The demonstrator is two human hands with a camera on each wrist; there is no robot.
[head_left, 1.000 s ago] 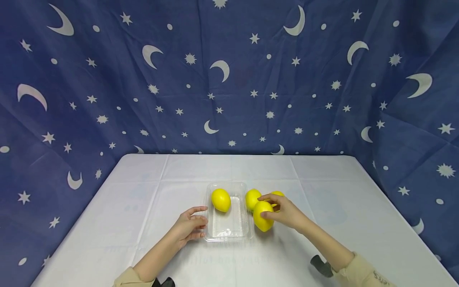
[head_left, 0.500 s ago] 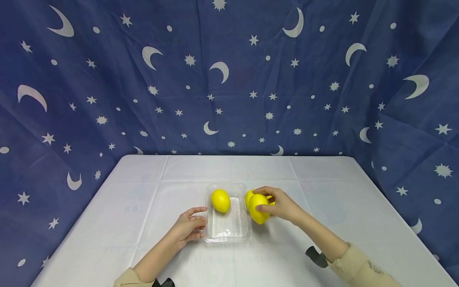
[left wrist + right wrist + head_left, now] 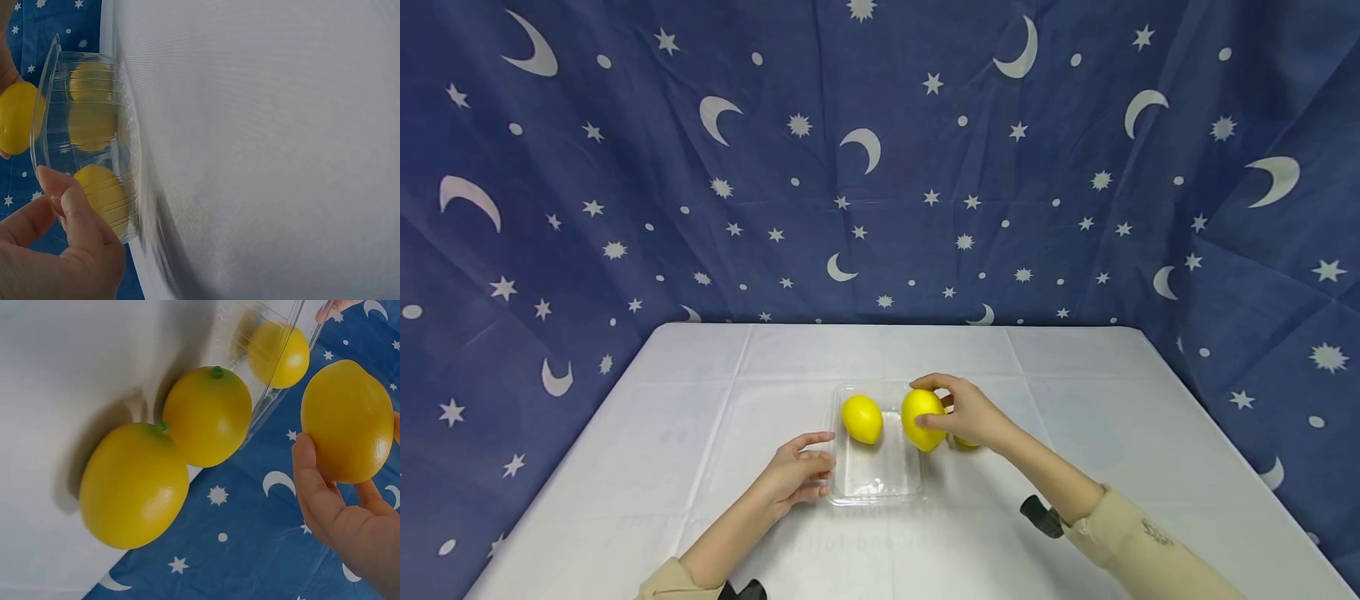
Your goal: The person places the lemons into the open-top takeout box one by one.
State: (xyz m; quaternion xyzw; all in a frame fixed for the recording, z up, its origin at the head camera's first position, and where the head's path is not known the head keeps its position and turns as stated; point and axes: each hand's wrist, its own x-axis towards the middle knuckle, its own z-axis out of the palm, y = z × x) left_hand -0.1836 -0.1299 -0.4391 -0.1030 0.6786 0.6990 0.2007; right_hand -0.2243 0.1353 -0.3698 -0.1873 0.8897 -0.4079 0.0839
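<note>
My right hand (image 3: 962, 410) grips a yellow lemon (image 3: 922, 420), fingers on its far side and thumb on the near side. It holds this lemon over the right side of a clear plastic box (image 3: 880, 487). A second lemon (image 3: 862, 419) lies inside the box at the far left. Along the box's left wall, the fingers of my left hand (image 3: 797, 471) are spread, fingertips at the rim. Two more lemons with green stem ends, one nearer the wrist camera (image 3: 134, 487) and one closer to the box (image 3: 207, 417), rest on the table, mostly hidden by my right hand in the head view.
A white cloth covers the table (image 3: 737, 358). Behind and at the sides hangs a blue curtain (image 3: 910, 250) printed with moons and stars. Dark camera mounts (image 3: 1042, 517) are worn at the wrists below beige sleeves.
My right hand has carried its lemon left and away from me, from beside the box to over its right edge. The left hand and the box have stayed put.
</note>
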